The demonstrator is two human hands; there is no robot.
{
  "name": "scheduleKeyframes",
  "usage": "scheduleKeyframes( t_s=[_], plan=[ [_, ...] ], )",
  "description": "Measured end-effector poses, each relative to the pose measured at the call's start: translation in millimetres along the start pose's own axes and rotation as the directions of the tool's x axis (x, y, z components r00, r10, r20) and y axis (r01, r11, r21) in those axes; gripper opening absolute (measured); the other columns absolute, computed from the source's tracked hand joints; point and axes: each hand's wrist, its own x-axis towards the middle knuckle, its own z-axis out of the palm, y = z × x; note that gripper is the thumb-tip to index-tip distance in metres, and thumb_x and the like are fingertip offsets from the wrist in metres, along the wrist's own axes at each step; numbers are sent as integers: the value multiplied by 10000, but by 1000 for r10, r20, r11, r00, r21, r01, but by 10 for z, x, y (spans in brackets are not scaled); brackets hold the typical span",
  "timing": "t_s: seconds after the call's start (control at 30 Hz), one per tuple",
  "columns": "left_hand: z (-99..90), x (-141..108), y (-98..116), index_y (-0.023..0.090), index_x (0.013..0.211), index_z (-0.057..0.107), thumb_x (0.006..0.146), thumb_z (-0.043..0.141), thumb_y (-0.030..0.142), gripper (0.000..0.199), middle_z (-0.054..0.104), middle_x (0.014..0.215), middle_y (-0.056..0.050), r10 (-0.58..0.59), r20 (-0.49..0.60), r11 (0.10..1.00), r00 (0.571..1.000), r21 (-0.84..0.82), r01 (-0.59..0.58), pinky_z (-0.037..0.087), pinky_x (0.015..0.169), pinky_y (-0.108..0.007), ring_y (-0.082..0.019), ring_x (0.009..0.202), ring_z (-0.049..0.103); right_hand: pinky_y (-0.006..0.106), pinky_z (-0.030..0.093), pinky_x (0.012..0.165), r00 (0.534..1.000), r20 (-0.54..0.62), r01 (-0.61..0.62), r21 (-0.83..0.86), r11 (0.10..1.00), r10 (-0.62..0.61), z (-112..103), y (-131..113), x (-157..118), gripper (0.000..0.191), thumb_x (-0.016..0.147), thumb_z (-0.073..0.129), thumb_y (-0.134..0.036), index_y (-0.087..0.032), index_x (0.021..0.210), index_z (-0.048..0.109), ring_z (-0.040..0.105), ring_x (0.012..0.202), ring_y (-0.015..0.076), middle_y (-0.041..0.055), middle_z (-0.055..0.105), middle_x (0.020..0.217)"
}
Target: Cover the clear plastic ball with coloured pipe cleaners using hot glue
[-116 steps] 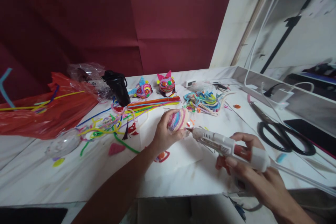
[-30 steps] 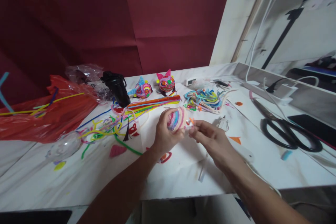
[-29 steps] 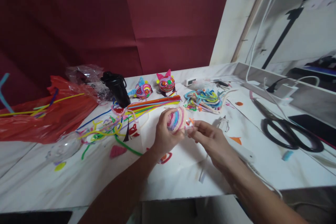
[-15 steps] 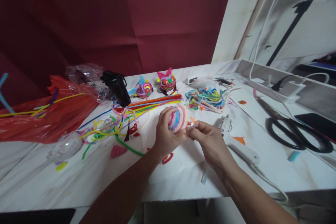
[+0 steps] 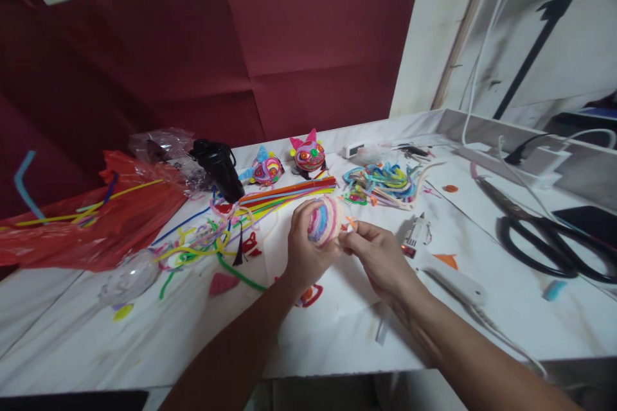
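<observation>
My left hand (image 5: 306, 247) is wrapped round a ball covered in coiled pipe cleaner (image 5: 328, 221), striped pink, blue, purple and cream. At the ball's right side, my right hand (image 5: 378, 253) is closed in a pinch on a small orange-and-white piece (image 5: 349, 226), too small to make out. The fingertips of both hands nearly meet there. Beneath them lies a white sheet (image 5: 337, 314) with a red and orange pipe-cleaner shape (image 5: 311, 295), partly behind my left wrist.
Behind the hands are a bundle of pipe cleaners (image 5: 289, 189), two decorated balls (image 5: 308, 155), (image 5: 268, 170) and a multicoloured heap (image 5: 385, 181). A glue gun (image 5: 453, 282) and large scissors (image 5: 518, 225) lie right. A black bottle (image 5: 219, 170) and red plastic bag (image 5: 139, 218) stand left.
The camera view has shifted slightly, so the table things appear a little lower and further right. Both hands keep nearly the same hold on the ball and the small piece.
</observation>
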Motion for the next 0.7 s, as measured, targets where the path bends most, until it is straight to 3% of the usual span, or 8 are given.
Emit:
scheduleKeyframes(
  t_s=[0.37,0.53,0.7],
  plan=[
    [-14,53,-66,206,1393,398,820,625,417,651,441,1478,-130,-228,143,912,963,-315,262,390,1113,-397,-272,1372,426,265,241,499,997,77,-7,103,995,-1,22,-177,297,172,542,649,-216,-200,443,510,307,483,79,-77,425,440],
    [-40,89,-132,216,1363,419,869,526,513,586,466,1464,-134,-319,79,869,945,-375,324,422,1086,-419,-281,1382,418,246,343,514,998,66,-39,274,961,22,-31,-210,453,175,516,687,-217,-206,465,520,396,495,88,-64,486,468],
    [-91,106,-313,297,1258,472,809,556,609,553,495,1428,-85,-433,5,847,901,-339,409,450,1066,-438,-308,1347,451,255,444,513,998,49,-67,502,862,49,-115,-189,556,112,540,685,-204,-220,618,606,517,518,115,-45,611,582]
  ],
)
